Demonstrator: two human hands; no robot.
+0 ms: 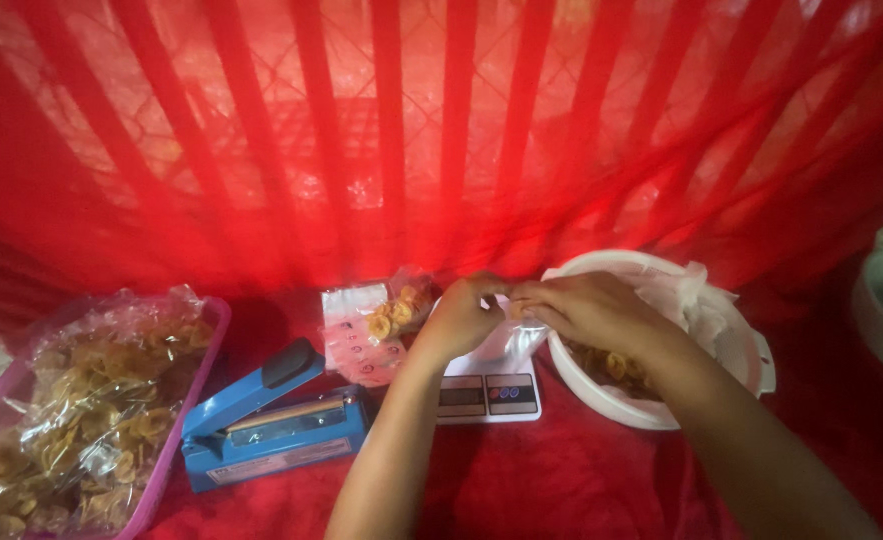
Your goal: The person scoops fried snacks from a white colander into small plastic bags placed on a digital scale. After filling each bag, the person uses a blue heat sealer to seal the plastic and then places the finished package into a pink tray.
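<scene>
Both hands meet over the scale [489, 396]: left hand [462, 318] and right hand [587, 308] pinch the mouth of a clear bag [507, 345] standing upright on it; white bowl [662, 400] of chips just right

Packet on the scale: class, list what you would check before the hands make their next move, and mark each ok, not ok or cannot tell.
1. Both hands on the clear packet: left hand and right hand meet at its top. Ok.
2. Packet over the white scale: ok.
3. Scale display lit: ok; the figure is too blurred to judge.
4. White bowl of chips within reach, beside the right hand: ok.
5. Blue heat sealer arm position: cannot tell.
6. Packet mouth open or shut: cannot tell, the fingers hide it.
</scene>
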